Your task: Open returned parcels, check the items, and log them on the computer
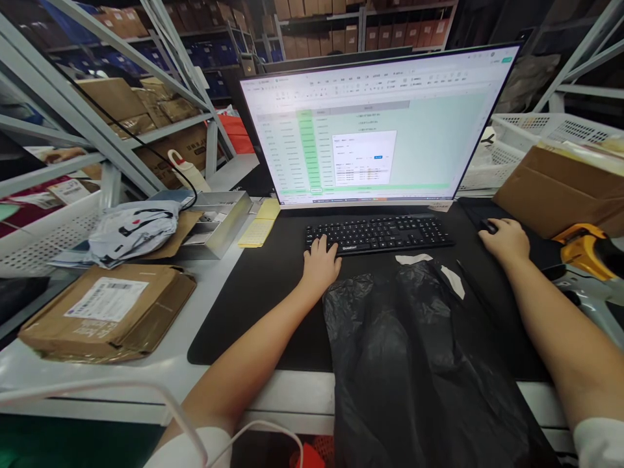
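Note:
My left hand (320, 263) rests on the left end of a black keyboard (380, 234), its fingers spread over the keys. On the right, my right hand (507, 242) is wrapped over a black computer mouse (489, 226); only the mouse's front shows past the fingers. Behind the keyboard stands a wide monitor (429, 143) with a spreadsheet and a small dialog window on it. A crumpled black plastic bag (390, 351) lies between my forearms and hangs over the desk's front edge. White scraps of paper (453, 281) lie by its top.
A taped, labelled cardboard box (107, 312) sits at left, with a white plastic package (134, 227) behind it. Yellow notes (258, 227) lie beside the black desk mat (234, 325). At right are a brown carton (560, 188), a yellow scanner-like device (587, 250) and white baskets (536, 127).

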### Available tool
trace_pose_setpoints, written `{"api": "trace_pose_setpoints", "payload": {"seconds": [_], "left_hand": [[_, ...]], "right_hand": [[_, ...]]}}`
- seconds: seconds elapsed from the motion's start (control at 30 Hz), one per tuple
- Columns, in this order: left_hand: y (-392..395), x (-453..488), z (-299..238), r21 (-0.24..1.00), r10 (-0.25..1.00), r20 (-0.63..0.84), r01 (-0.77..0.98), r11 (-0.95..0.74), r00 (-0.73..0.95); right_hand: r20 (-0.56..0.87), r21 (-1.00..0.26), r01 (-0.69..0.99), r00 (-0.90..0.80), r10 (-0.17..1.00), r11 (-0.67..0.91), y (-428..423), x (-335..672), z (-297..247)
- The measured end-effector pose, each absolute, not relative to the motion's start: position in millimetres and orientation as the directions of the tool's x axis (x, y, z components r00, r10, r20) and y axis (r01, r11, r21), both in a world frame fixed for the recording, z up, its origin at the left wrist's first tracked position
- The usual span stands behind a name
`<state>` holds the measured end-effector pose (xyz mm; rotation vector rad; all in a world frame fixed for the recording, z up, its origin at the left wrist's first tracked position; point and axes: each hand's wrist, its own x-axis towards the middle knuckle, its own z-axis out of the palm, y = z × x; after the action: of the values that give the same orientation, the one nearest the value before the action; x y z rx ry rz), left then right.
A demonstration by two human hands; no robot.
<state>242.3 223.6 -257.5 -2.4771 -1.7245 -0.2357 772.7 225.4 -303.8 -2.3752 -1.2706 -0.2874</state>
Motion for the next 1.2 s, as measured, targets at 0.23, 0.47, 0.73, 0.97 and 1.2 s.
{"api": "trace_pose_setpoints", "payload": {"seconds": [0.23,0.47,0.73,0.97,1.2], "left_hand": [[223.8,241.1,-260.5,-0.025,0.910,0.230,0.937,-0.348,0.344],[224.5,241.2,-261.0,-0.029,0.910,0.229,0.937,-0.348,0.345],[227.5,239.7,-265.6,-0.029,0.900,0.263,0.935,-0.353,0.348],[226.8,240.9,-264.2,-0.020,0.905,0.259,0.939,-0.345,0.338],[225.1,240.9,-261.2,-0.020,0.907,0.244,0.936,-0.350,0.344]], "right_hand": [[0.374,-0.301,0.813,0.581,0.723,-0.498,224.9,772.5,-303.5],[0.394,-0.310,0.812,0.582,0.711,-0.494,224.1,772.4,-303.6],[0.371,-0.326,0.806,0.589,0.718,-0.494,225.9,772.8,-302.4],[0.380,-0.339,0.804,0.592,0.711,-0.488,227.0,773.6,-303.0],[0.382,-0.347,0.798,0.600,0.703,-0.493,227.6,774.7,-304.1]]}}
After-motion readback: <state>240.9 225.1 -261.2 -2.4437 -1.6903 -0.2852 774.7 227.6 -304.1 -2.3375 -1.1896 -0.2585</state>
